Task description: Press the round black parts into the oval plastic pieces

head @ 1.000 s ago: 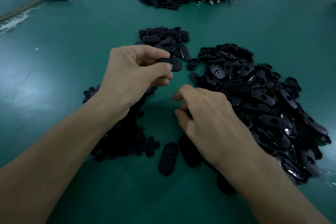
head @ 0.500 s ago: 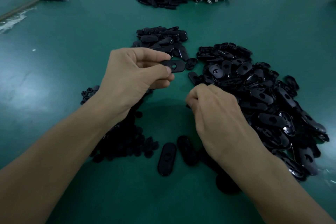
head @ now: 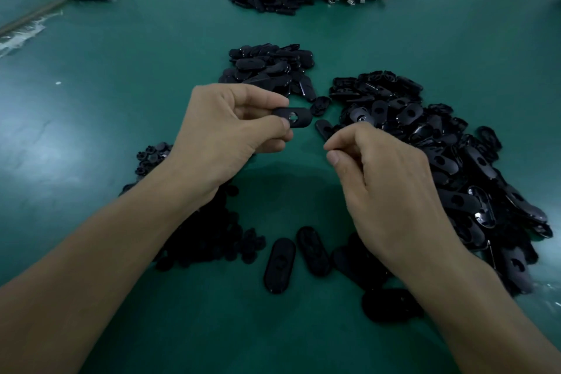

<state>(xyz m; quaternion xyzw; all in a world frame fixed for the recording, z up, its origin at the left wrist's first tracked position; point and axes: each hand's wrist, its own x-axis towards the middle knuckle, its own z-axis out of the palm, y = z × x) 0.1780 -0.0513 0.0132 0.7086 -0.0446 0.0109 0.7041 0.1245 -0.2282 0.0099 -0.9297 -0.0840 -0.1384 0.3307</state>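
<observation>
One oval piece (head: 299, 116) is seen raised above the table (head: 121, 70). How is it held?

It is pinched at one end between the thumb and fingers of the left hand (head: 230, 130), with its hole exposed.

And the right hand (head: 385, 185)?

It is held just right of that piece, fingers curled, thumb and forefinger tips pressed together. Whether anything is pinched cannot be told.

Where is the stock laid?

A heap of oval pieces (head: 440, 167) is spread to the right of the held piece, a smaller heap (head: 267, 70) just beyond it, and the round black parts (head: 209, 237) nearer, under the left forearm.
</observation>
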